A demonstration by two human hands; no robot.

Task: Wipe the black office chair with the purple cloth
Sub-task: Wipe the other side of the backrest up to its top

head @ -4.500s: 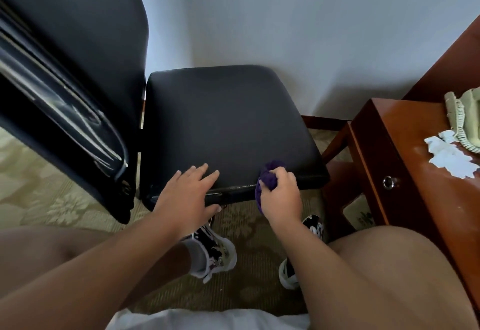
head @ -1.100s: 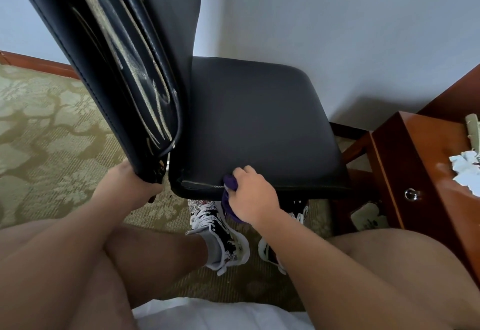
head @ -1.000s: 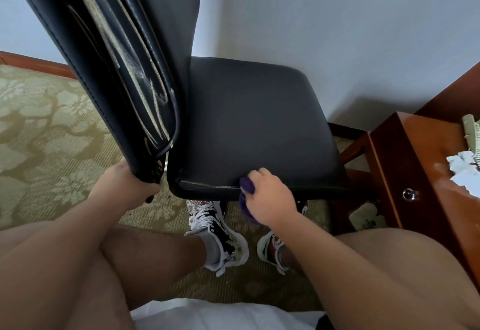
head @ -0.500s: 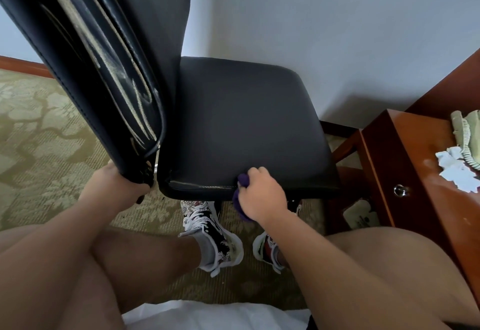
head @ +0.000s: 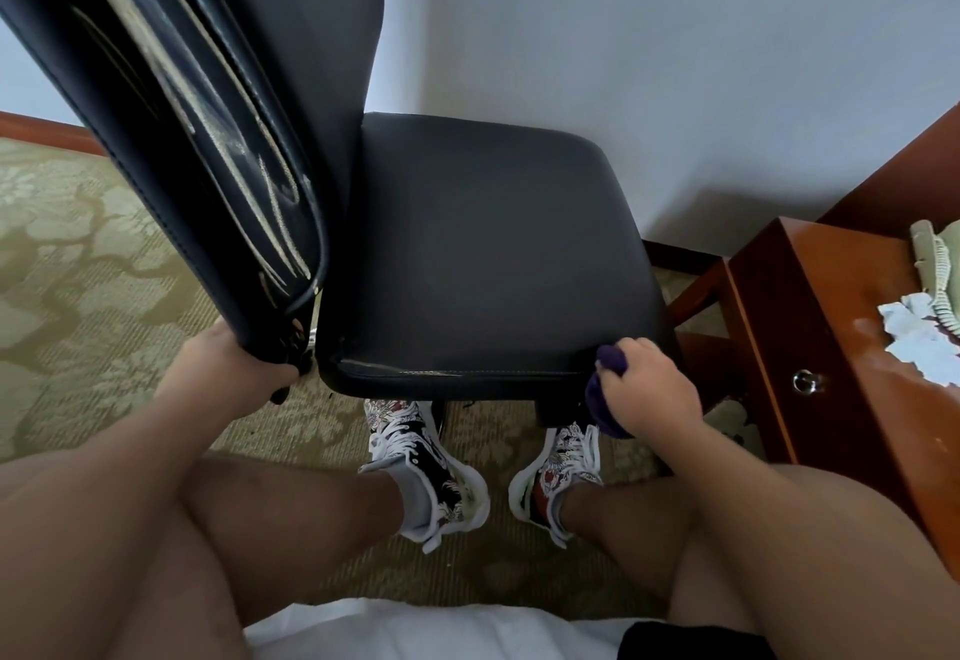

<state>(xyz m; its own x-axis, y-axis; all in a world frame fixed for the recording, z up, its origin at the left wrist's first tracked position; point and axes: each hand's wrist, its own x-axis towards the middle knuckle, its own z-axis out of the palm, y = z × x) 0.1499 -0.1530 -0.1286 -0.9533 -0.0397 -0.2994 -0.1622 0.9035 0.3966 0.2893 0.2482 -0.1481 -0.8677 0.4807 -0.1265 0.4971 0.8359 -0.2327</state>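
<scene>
Right hand (head: 649, 389) is bunching the purple cloth (head: 602, 407) on the black office chair (head: 493, 244), 5 o'clock seat corner; left hand (head: 228, 373) is gripping the backrest (head: 171, 140) bottom at 8. Swiping hard is probably risking shoving it into the counter (head: 841, 327) at 3.

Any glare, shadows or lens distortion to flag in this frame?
Head view: streaky glare on the glossy back of the black chair; pale sheen on the wooden desk; soft shadow low on the wall; wide-angle curving toward the edges.
</scene>
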